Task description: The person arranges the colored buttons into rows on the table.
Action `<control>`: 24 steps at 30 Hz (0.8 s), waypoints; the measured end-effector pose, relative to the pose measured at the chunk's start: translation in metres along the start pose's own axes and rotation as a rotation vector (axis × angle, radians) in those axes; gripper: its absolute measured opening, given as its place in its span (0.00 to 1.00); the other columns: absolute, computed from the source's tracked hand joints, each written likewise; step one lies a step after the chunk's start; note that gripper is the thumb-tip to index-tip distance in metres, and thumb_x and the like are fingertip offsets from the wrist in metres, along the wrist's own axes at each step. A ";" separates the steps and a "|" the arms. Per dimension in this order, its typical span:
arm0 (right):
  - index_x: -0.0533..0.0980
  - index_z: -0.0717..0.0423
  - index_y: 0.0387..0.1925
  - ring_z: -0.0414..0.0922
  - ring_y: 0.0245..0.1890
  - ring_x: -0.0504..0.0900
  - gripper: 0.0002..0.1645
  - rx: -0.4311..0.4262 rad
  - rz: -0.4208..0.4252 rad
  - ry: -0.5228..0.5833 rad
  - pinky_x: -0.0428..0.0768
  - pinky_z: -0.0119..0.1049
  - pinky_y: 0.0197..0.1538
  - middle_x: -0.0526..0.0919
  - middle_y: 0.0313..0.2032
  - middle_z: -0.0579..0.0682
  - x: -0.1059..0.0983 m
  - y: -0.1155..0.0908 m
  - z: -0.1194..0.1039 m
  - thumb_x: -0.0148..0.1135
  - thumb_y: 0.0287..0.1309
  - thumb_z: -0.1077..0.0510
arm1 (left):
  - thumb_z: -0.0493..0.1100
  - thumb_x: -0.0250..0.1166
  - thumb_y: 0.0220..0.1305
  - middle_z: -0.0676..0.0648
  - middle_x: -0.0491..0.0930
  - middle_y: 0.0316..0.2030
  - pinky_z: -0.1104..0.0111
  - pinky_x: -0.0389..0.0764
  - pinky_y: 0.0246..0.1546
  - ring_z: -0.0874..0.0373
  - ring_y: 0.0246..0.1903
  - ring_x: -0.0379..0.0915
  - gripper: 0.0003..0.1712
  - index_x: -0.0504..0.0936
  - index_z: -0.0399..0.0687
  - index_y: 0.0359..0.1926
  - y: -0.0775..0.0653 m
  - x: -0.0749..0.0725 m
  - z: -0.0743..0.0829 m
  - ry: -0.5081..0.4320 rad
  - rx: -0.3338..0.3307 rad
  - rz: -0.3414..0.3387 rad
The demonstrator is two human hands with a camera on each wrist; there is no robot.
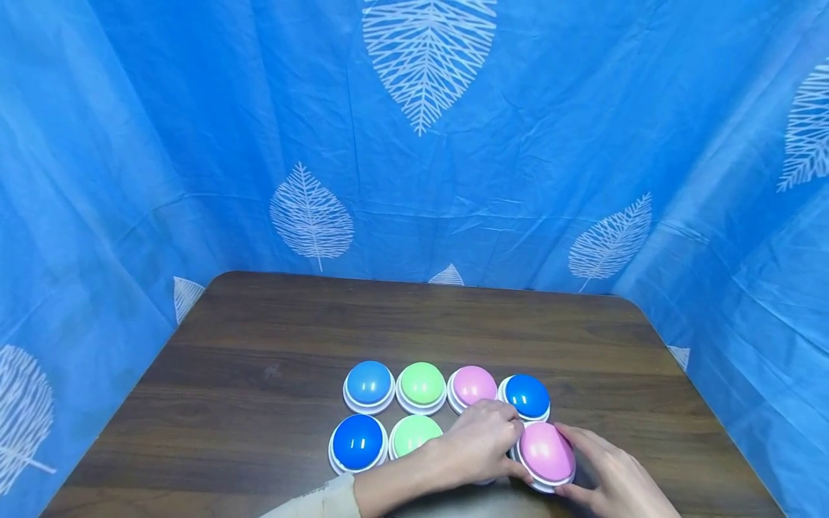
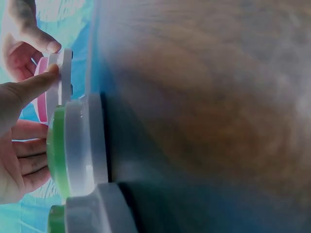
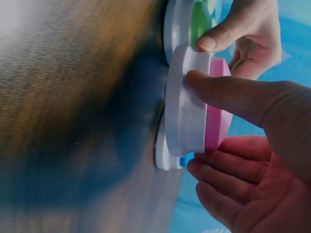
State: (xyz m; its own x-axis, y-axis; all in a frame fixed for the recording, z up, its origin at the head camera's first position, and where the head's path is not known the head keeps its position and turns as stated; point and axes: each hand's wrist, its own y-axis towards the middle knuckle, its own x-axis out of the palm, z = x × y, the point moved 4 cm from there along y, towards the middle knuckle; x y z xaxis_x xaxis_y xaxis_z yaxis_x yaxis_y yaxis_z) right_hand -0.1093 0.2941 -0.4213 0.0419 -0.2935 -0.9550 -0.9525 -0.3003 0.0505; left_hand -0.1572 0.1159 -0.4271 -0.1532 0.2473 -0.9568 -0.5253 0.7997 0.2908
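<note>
A pink domed push button [image 1: 547,452] on a white round base is between my two hands at the right end of the front row. My left hand [image 1: 488,439] grips its left side, thumb on the white rim. From the right, my right hand [image 1: 605,467] holds it, with the thumb low on the base and the fingers around the far side. In the left wrist view the button [image 2: 64,82] is tilted, and small dark feet show under its base. A green button [image 2: 80,145] stands close beside my left hand there.
Behind lies a row of a light blue button [image 1: 369,383], a green one [image 1: 421,383], a pink one [image 1: 475,385] and a dark blue one [image 1: 527,396]. In front are a dark blue button [image 1: 358,442] and a partly covered green one [image 1: 414,434]. Blue curtains [image 1: 427,180] surround the wooden table [image 1: 227,403].
</note>
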 end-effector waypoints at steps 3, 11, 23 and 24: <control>0.77 0.58 0.57 0.49 0.46 0.83 0.46 -0.061 0.052 -0.032 0.83 0.48 0.44 0.83 0.50 0.48 0.004 0.000 0.000 0.82 0.35 0.43 | 0.75 0.70 0.46 0.61 0.74 0.29 0.75 0.73 0.36 0.68 0.31 0.71 0.27 0.83 0.59 0.27 0.000 0.002 0.000 0.020 -0.009 -0.015; 0.76 0.59 0.58 0.51 0.48 0.82 0.47 -0.006 -0.046 0.012 0.82 0.50 0.46 0.82 0.51 0.50 0.014 0.002 0.006 0.82 0.37 0.42 | 0.75 0.70 0.45 0.61 0.75 0.30 0.75 0.73 0.36 0.68 0.33 0.73 0.28 0.84 0.59 0.28 0.000 0.009 0.000 0.040 -0.023 -0.047; 0.77 0.60 0.55 0.49 0.44 0.83 0.46 -0.132 0.108 -0.048 0.83 0.47 0.42 0.83 0.48 0.49 0.017 0.001 0.002 0.84 0.32 0.47 | 0.75 0.71 0.44 0.60 0.77 0.33 0.75 0.72 0.38 0.67 0.36 0.74 0.27 0.86 0.60 0.30 0.001 0.011 0.000 0.058 -0.037 -0.088; 0.77 0.60 0.55 0.48 0.44 0.83 0.46 -0.145 0.130 -0.055 0.83 0.47 0.42 0.83 0.47 0.49 0.017 0.000 0.002 0.85 0.31 0.47 | 0.75 0.71 0.44 0.60 0.77 0.33 0.75 0.72 0.38 0.67 0.36 0.74 0.28 0.86 0.60 0.31 0.001 0.010 0.000 0.061 -0.035 -0.089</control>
State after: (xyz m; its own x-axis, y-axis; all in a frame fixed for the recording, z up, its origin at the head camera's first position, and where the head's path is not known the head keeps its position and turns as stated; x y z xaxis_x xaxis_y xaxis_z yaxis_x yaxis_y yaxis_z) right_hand -0.1094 0.2904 -0.4383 -0.0984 -0.2897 -0.9521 -0.8955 -0.3915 0.2117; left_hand -0.1588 0.1191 -0.4370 -0.1547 0.1420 -0.9777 -0.5680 0.7969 0.2056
